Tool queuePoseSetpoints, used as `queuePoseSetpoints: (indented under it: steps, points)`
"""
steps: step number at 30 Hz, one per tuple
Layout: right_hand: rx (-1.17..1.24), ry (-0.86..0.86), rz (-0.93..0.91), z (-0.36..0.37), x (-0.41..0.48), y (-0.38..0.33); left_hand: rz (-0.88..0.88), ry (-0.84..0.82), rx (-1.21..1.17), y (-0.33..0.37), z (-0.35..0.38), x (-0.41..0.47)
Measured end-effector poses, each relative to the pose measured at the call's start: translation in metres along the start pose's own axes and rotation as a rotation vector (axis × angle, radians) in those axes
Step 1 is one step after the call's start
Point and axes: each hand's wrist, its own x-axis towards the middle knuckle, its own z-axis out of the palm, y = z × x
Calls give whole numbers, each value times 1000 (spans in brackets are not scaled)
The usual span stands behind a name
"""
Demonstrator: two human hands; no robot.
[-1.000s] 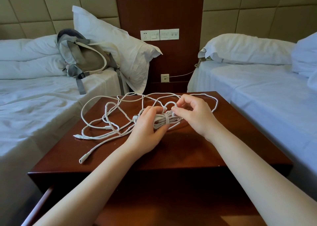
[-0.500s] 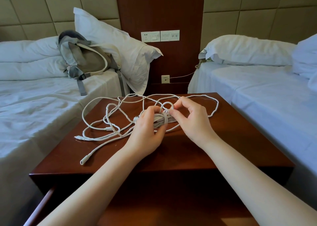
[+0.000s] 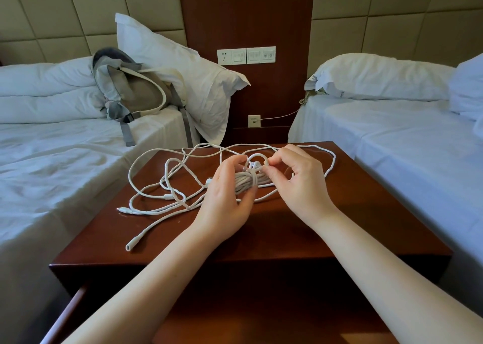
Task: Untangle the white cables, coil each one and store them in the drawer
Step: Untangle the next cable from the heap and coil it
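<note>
A coiled bundle of white cable (image 3: 244, 183) lies on the dark wooden nightstand (image 3: 274, 228). My left hand (image 3: 226, 202) grips the bundle from the left, thumb under and fingers over it. My right hand (image 3: 300, 184) pinches a small loop of the cable's end (image 3: 257, 159) just above the bundle. More white cables (image 3: 167, 184) sprawl tangled over the left half of the top, one long loop (image 3: 330, 160) running round the back right. A loose plug end (image 3: 130, 246) lies near the front left. The drawer (image 3: 78, 304) below the top stands pulled out towards me.
Two beds with white sheets flank the nightstand, the left bed (image 3: 52, 166) and the right bed (image 3: 418, 147). A grey backpack (image 3: 130, 92) leans on a pillow (image 3: 183, 69) on the left bed. Wall sockets (image 3: 245, 55) sit on the wooden panel behind.
My right hand has worked the cable end into a small loop over the bundle and shifted slightly; my left hand keeps its grip on the bundle. The loose cables lie as before.
</note>
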Motion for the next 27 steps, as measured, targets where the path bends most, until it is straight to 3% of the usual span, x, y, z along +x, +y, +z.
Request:
queuePoseSetpoints:
  steps: [3,8,16,21,27]
  points:
    - [5,0,-23,1,0,-2,59,11,26,-1,2,1]
    - [20,-199,102,-11,6,-1,79,-18,74,-2,2,1]
    - [28,-346,137,-20,16,-6,69,-48,119,-4,2,1]
    - [-158,-435,53,-24,20,-8,64,-96,167,-2,4,0]
    - [-210,-325,-56,-16,14,-12,64,-37,96,-3,1,1]
